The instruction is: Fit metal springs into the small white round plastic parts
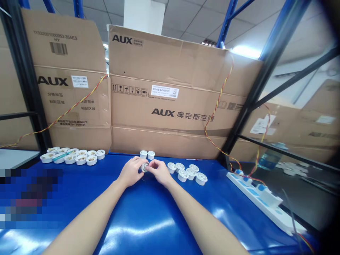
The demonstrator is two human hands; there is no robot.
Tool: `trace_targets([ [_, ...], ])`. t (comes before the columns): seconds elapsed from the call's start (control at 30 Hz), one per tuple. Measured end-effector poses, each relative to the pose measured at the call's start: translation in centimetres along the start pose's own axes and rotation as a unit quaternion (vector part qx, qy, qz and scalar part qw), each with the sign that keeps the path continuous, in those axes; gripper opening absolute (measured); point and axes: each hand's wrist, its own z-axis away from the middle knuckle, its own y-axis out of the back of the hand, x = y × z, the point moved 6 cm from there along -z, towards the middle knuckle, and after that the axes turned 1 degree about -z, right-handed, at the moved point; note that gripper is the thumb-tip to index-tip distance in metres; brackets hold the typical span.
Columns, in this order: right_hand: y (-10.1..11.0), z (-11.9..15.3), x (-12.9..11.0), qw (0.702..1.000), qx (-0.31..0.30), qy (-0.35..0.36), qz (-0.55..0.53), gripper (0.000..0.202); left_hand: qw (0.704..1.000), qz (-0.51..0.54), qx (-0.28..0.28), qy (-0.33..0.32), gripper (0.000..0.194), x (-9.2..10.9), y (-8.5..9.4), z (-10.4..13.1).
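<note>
My left hand (130, 171) and my right hand (158, 171) meet over the blue table (148, 216), both pinching one small white round part (145, 167) between their fingertips. Two more white round parts (147, 154) stand just behind the hands. Several white round parts (187, 172) sit in a loose group to the right of my right hand. A row of several white cups with brownish fillings (73, 156) lies at the far left of the table.
Large AUX cardboard boxes (170, 102) wall off the back of the table. A white power strip (261, 198) with blue plugs lies along the right edge, fed by twisted red-yellow wires (212, 117). Dark rack posts (247, 102) stand at left and right.
</note>
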Motion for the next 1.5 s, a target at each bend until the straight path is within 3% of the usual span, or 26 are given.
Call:
trace_targets([
  [0.13, 0.4, 0.3, -0.9, 0.999, 0.023, 0.022, 0.016, 0.033, 0.999, 0.024, 0.016, 0.018, 0.037, -0.3, -0.1, 0.1],
  [0.27, -0.1, 1.0, -3.3, 0.987, 0.021, 0.089, 0.134, 0.041, 0.999, 0.033, 0.005, 0.023, 0.045, -0.4, -0.6, 0.1],
  [0.4, -0.2, 0.9, -3.7, 0.959, 0.029, 0.097, 0.266, 0.032, 0.998, 0.053, 0.008, 0.027, 0.052, -1.0, -1.1, 0.3],
  [0.5, 0.9, 0.4, -2.4, 0.926, 0.025, 0.071, 0.371, 0.034, 0.995, 0.059, 0.026, 0.070, 0.053, -2.7, -1.3, 0.7],
  [0.63, 2.9, -0.1, 0.5, 0.883, -0.017, 0.018, 0.468, 0.024, 0.979, 0.052, 0.045, 0.190, 0.041, -6.2, -2.1, 0.9],
  [0.83, 5.2, -0.1, 2.6, 0.866, 0.007, -0.048, 0.498, 0.020, 0.992, -0.048, -0.031, 0.112, 0.054, -6.3, -4.0, -1.4],
  [1.07, 6.6, 0.4, 2.9, 0.830, 0.030, -0.120, 0.544, 0.029, 0.987, -0.087, -0.072, 0.113, 0.055, -7.3, -5.8, -3.7],
  [1.13, 6.6, 0.4, 2.0, 0.839, 0.056, -0.095, 0.533, 0.030, 0.988, -0.068, -0.060, 0.123, 0.051, -7.6, -5.8, -3.8],
  [1.2, 5.6, 0.4, 0.6, 0.874, 0.056, -0.027, 0.481, 0.025, 0.989, -0.039, -0.039, 0.139, 0.041, -7.9, -5.5, -3.6],
  [1.3, 2.4, 0.8, -0.9, 0.926, -0.055, 0.086, 0.364, 0.019, 0.986, 0.018, -0.016, 0.168, 0.023, -7.7, -4.5, -2.4],
  [1.37, 0.2, 1.3, -1.5, 0.931, -0.137, 0.135, 0.310, 0.017, 0.981, 0.053, -0.007, 0.187, 0.015, -7.3, -3.7, -1.3],
  [1.5, -1.6, 1.6, -1.8, 0.930, -0.167, 0.158, 0.286, 0.017, 0.972, 0.095, 0.010, 0.212, 0.017, -6.2, -2.2, 0.6],
])
